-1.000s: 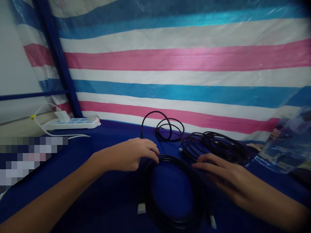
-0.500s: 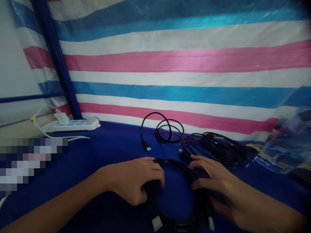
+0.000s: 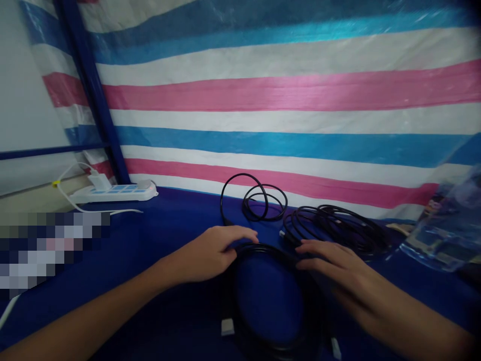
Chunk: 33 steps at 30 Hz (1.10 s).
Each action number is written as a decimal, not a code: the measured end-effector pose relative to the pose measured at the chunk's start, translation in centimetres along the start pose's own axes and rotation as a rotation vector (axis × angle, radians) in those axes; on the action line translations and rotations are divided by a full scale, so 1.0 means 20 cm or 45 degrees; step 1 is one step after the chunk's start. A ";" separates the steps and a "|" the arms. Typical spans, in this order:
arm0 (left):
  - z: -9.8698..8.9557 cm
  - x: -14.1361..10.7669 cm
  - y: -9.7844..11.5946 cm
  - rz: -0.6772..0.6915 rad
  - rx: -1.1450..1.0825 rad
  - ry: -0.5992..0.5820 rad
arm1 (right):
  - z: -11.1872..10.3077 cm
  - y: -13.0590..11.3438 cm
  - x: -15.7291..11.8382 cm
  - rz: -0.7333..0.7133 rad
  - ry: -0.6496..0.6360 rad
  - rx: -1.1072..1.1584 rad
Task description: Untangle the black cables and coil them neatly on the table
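Black cable coil, one. Left hand: grip parted, at far-left rim. Right hand: grip spread, at far-right rim. Second cable bundle: just beyond.

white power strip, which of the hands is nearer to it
Left. The left hand is to the right of the power strip and closer to the camera; the right hand is also on that side, but much farther right.

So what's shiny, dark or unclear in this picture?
Head view: a sheen on the pink, blue and white striped plastic sheet, upper right; head view: the nearest oval black cable coil fades into shadow on the dark-blue tabletop; head view: pixelated blocks hide part of the left side.
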<state>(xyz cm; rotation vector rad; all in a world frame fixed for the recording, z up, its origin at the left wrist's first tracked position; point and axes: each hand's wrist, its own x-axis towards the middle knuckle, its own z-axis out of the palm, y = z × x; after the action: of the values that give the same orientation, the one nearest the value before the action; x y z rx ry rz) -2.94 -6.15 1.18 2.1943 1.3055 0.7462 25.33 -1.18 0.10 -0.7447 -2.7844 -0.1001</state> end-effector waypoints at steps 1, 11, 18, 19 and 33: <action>0.01 0.01 -0.01 -0.092 0.033 0.089 | 0.00 0.00 0.01 -0.014 0.053 -0.042; 0.14 0.05 0.02 -0.439 0.529 -0.003 | 0.01 0.01 0.03 -0.006 0.314 -0.178; 0.07 0.05 -0.03 -0.429 0.888 -0.109 | 0.02 0.01 0.03 -0.054 0.331 -0.176; 0.02 0.03 -0.05 -0.451 0.911 -0.118 | 0.02 0.02 0.03 -0.062 0.337 -0.183; -0.47 -0.09 -0.50 -0.986 1.065 -0.056 | 0.07 0.06 0.00 -0.047 0.325 -0.205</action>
<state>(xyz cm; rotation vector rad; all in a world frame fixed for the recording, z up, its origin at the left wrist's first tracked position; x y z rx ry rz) -16.25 -2.31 1.34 1.8924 2.5167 -0.2002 25.75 0.07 -1.21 -0.6648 -2.5676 -0.4014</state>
